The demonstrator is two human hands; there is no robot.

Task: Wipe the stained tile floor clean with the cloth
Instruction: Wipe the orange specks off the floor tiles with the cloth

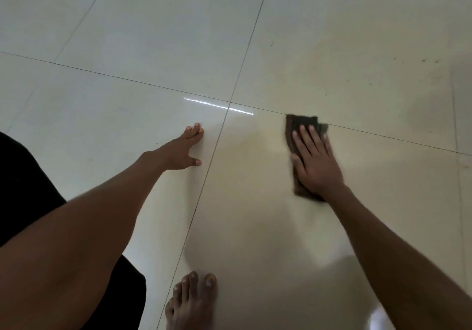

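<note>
At the bottom edge, 1 bare foot [192, 301] stands on the glossy tile floor [153, 48] beside a grout line. Farther out, the left hand [182, 150] props flat on the tile, fingers together and thumb apart. Across the grout line, the right hand [315, 162] lies spread, palm down, pressing the dark cloth [297, 125] against the tile. Beyond, brown specks [424, 61] dot the far right tile.
</note>
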